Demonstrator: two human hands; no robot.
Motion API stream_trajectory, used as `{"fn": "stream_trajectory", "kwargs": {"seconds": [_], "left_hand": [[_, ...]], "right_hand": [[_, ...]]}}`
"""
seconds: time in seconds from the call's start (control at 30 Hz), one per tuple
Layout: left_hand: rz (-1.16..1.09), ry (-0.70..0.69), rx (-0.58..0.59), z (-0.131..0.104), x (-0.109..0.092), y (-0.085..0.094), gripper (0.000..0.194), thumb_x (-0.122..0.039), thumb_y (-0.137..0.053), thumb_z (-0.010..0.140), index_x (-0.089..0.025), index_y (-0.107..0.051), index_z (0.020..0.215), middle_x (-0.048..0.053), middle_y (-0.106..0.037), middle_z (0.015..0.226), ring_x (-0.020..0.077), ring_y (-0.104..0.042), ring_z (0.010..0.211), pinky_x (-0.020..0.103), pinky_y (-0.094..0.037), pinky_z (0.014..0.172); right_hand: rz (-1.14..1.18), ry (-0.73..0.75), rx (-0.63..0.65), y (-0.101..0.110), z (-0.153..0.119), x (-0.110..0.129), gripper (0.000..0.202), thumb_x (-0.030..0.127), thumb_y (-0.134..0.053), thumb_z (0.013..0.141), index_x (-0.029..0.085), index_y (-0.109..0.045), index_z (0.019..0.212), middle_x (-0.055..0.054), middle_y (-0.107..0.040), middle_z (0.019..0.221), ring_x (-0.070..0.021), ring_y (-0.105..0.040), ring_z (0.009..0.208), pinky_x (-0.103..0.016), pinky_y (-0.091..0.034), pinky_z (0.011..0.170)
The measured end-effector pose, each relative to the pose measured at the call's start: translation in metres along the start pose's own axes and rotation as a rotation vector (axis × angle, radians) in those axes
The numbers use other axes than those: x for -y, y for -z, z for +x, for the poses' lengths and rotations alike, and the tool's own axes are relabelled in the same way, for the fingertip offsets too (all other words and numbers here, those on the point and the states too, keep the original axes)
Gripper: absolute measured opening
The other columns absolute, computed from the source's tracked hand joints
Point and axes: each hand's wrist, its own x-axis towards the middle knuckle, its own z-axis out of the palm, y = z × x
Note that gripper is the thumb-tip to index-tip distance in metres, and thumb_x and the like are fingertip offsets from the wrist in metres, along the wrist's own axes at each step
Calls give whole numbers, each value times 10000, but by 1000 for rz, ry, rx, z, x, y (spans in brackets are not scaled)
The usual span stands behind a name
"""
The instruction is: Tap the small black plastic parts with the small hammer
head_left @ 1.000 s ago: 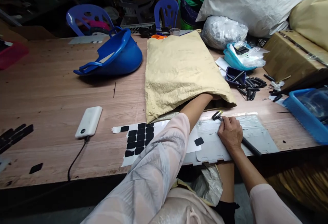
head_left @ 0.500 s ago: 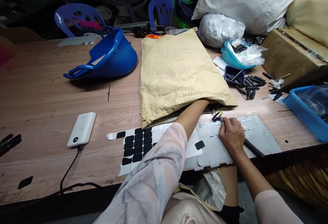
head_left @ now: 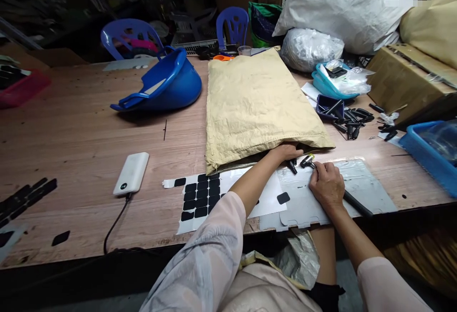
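Note:
My left hand (head_left: 286,151) is at the open mouth of a tan paper sack (head_left: 253,102), its fingers partly hidden under the sack's edge. Closed in it is a short black plastic piece (head_left: 292,166), which pokes out below the fingers. My right hand (head_left: 326,183) rests on the grey board (head_left: 371,186), wrapped round a small hammer (head_left: 358,204) with a metal head, a yellow face and a black handle. Beneath my left forearm lies a white sheet of black rounded stickers (head_left: 202,193). One loose black sticker (head_left: 283,198) lies between my hands.
A blue basin (head_left: 182,83) lies tipped on the table, behind a white power bank (head_left: 131,174) with a cable. At right are a pile of black pieces (head_left: 353,121), a teal basket (head_left: 317,81), a blue tray (head_left: 421,160) and a cardboard box (head_left: 403,79).
My left hand has drawn back from inside the sack to its mouth, and a black piece now shows in it. The right hand keeps the hammer on the board. The view has shifted left.

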Motion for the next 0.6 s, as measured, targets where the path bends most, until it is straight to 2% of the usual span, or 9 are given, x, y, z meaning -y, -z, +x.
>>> {"fn": "stream_trajectory", "kwargs": {"seconds": [0.1,0.2,0.27,0.37,0.43,0.53,0.6], "left_hand": [[14,11,40,-11,0,-2,466,-413,-504,1040,-82,-742,1265,182,-761,1331,319,-691,1278,316,-519,1078],[16,18,56,-24,1,-3,521,-409,-436,1046,-80,-685,1365,183,-716,1422,307,-668,1324,326,-503,1110],[22,39,35,-34,2,-5,541,-448,-407,1051,-144,-652,1425,143,-694,1472,304,-656,1341,354,-507,1117],[66,65,-75,-49,1,-11,529,-513,-421,1048,-266,-634,1464,72,-673,1516,311,-634,1370,393,-513,1118],[112,65,-133,-57,0,-15,515,-532,-435,1051,-299,-639,1463,67,-702,1475,322,-653,1340,410,-532,1081],[190,46,-146,-64,-1,-18,522,-552,-422,1073,-290,-637,1470,100,-782,1295,327,-717,1209,414,-556,988],[211,-8,-180,-69,2,-18,525,-547,-413,1089,-290,-611,1502,99,-798,1209,307,-731,1149,396,-550,957]], "right_hand": [[8,2,6,0,0,0,251,223,-530,969,191,-701,1150,-104,-612,983,-231,-461,872,-349,-269,722],[14,-3,10,0,0,1,249,224,-536,964,192,-704,1144,-103,-606,991,-230,-453,874,-348,-260,721],[14,-9,7,-1,1,1,252,224,-536,963,189,-709,1142,-104,-608,997,-230,-457,877,-346,-259,721],[10,-10,7,-2,2,1,254,229,-539,965,184,-722,1135,-106,-616,996,-231,-466,875,-344,-255,714],[7,-10,9,-2,2,2,255,230,-539,965,183,-727,1131,-109,-621,999,-232,-468,872,-345,-252,711],[5,-14,9,-2,3,2,258,226,-531,966,179,-728,1127,-114,-622,1001,-231,-461,865,-347,-242,706],[6,-18,8,-3,4,3,258,227,-528,966,175,-728,1120,-114,-617,993,-228,-453,857,-347,-230,700]]}}
